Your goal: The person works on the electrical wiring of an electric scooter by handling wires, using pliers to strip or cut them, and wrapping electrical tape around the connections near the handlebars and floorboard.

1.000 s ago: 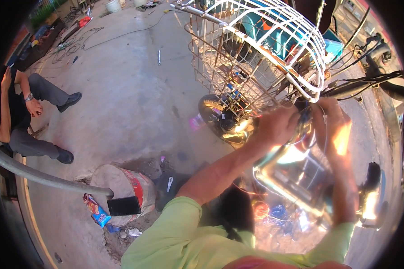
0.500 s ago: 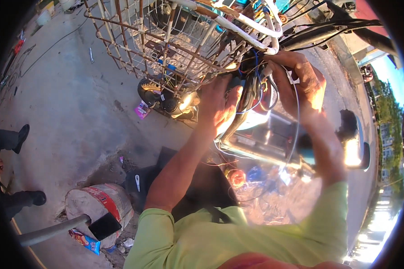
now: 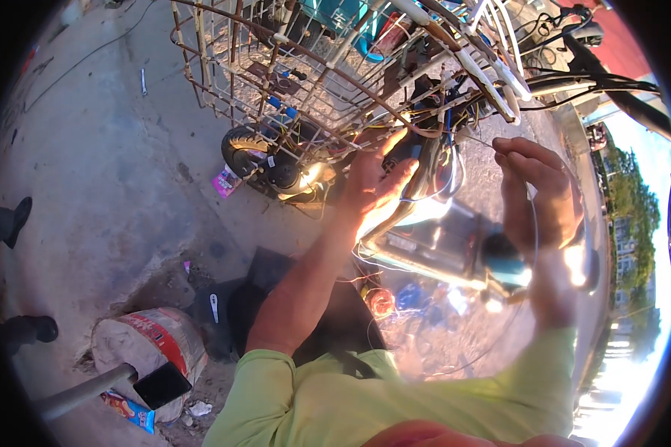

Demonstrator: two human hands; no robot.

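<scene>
A scooter's dark front column (image 3: 425, 167), with several loose wires (image 3: 452, 160) around it, stands before me beneath a rusty white wire basket (image 3: 276, 82). My left hand (image 3: 373, 186) lies against the column's left side, thumb and forefinger stretched apart; its other fingers are partly hidden. To the right of the column, my right hand (image 3: 540, 194) is closed, pinching the end of a thin wire (image 3: 476, 139) that runs back toward the wiring. A pale thin line (image 3: 535, 223) hangs down past the right hand's wrist.
Below lie a coil of reddish wire (image 3: 381, 302) and a blue plastic piece (image 3: 408, 296). At lower left stands a round drum-like block (image 3: 145, 335) with a pole and a black phone (image 3: 162, 385) on it. Another person's shoes (image 3: 41, 328) show at the left edge.
My right hand has drawn away from the column to the right, and the thin wire now stretches between them. The left hand stays at the column. The view has shifted slightly.
</scene>
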